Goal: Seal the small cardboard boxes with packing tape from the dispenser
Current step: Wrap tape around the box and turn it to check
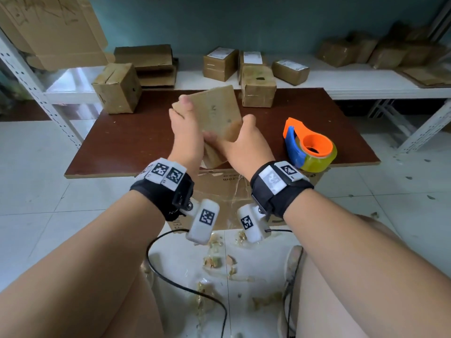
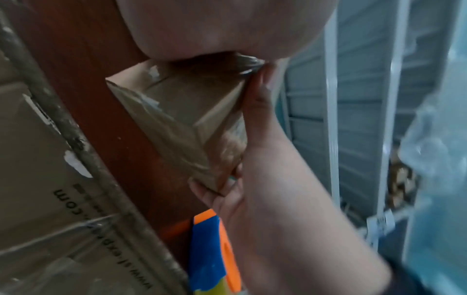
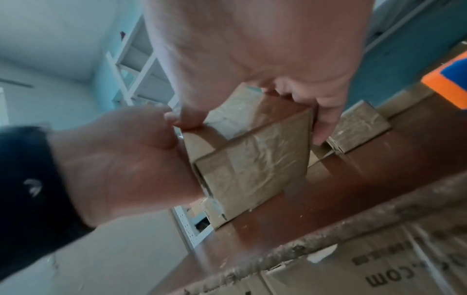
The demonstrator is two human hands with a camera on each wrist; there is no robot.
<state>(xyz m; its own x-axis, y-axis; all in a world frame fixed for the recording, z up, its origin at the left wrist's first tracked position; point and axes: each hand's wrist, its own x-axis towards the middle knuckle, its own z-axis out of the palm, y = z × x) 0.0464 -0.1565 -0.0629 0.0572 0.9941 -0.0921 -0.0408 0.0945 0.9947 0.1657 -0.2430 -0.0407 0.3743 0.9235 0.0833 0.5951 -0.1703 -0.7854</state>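
Note:
A small cardboard box (image 1: 217,113), wrapped in glossy tape, is held tilted above the brown board (image 1: 136,142). My left hand (image 1: 186,118) grips its left side with the thumb on top. My right hand (image 1: 240,140) grips its lower right corner. In the left wrist view the box (image 2: 182,119) sits between my left palm (image 2: 215,30) and the right hand (image 2: 265,159). The right wrist view shows the box (image 3: 252,159) with right fingers (image 3: 323,119) curled over its far edge and the left hand (image 3: 126,159) on its other side. The orange and blue tape dispenser (image 1: 310,145) lies on the board to the right, untouched.
Two more boxes (image 1: 117,89) (image 1: 258,86) stand at the back of the board. Several taped parcels sit on the white shelf (image 1: 366,81) behind. A large carton (image 1: 219,191) is under the board. Tape scraps (image 1: 212,262) and a black cable (image 1: 170,279) lie on the floor.

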